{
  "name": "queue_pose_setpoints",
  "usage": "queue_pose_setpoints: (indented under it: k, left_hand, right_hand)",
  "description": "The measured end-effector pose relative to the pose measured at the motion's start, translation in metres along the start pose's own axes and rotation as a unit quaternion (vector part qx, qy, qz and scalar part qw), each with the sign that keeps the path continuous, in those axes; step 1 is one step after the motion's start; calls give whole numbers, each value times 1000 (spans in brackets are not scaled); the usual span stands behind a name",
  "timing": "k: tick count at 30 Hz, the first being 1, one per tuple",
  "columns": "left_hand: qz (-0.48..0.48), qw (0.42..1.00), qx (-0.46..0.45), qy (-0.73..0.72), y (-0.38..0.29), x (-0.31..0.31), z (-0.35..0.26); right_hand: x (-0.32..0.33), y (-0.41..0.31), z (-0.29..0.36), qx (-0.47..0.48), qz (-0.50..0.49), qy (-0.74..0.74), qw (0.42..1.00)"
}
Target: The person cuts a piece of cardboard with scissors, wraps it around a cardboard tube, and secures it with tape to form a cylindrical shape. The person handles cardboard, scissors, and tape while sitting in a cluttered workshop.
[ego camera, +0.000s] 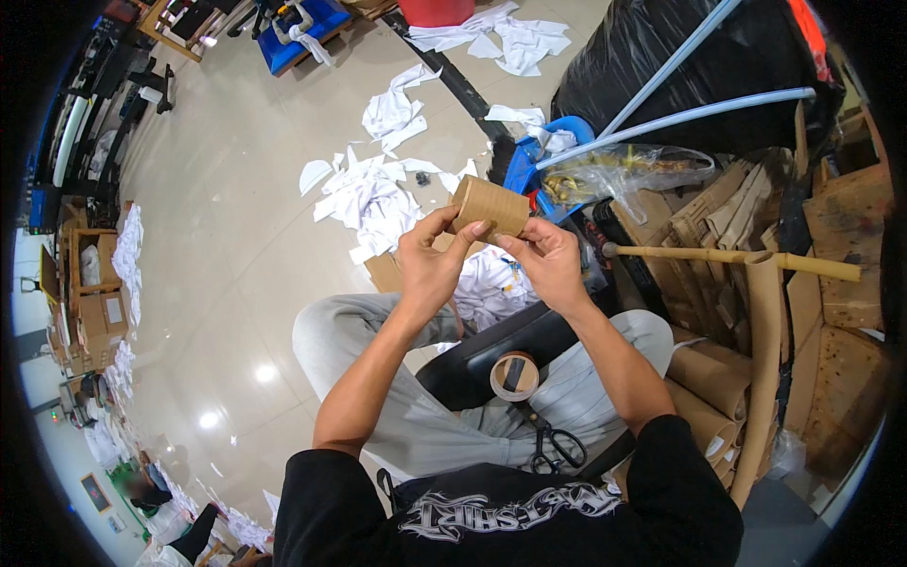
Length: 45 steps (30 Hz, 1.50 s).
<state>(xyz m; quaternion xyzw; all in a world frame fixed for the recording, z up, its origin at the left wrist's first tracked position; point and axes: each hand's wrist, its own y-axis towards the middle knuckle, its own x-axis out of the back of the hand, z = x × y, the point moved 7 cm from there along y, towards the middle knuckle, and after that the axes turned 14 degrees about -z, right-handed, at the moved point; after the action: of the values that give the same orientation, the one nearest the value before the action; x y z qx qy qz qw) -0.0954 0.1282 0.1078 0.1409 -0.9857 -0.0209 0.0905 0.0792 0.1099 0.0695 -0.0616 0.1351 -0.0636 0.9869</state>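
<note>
Between both hands I hold a curled piece of brown corrugated cardboard (494, 205), bent into a short open tube. My left hand (434, 259) grips its left end, thumb in front and fingers behind. At the lower right edge, my right hand (549, 262) pinches it with thumb and fingers. Below, a roll of tape (515, 376) rests on the black seat (446, 379) between my legs. Black-handled scissors (556, 450) lie in my lap, their blades partly hidden beneath the roll.
White fabric scraps (372, 202) litter the tiled floor ahead. To the right are a blue dustpan (523, 166), a black plastic bag (680, 78), a bamboo pole (694, 254), a tall cardboard tube (762, 368) and stacked cardboard (698, 220). A person (166, 510) is far off at lower left.
</note>
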Motion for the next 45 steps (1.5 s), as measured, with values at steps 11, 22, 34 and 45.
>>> queue_pose_setpoints:
  k: [11, 22, 34, 45]
  left_hand:
    - [-11, 997, -79, 25, -5, 0, -12]
    - [-1, 968, -239, 73, -12, -2, -33]
    - [-7, 986, -167, 7, 4, 20, -36]
    - [344, 930, 87, -96, 7, 11, -24]
  right_hand:
    - [-1, 5, -2, -44, 40, 75, 995]
    - [3, 9, -2, -31, 51, 83, 995]
    - [4, 13, -17, -98, 76, 175, 977]
    - [-5, -4, -19, -217, 133, 249, 934]
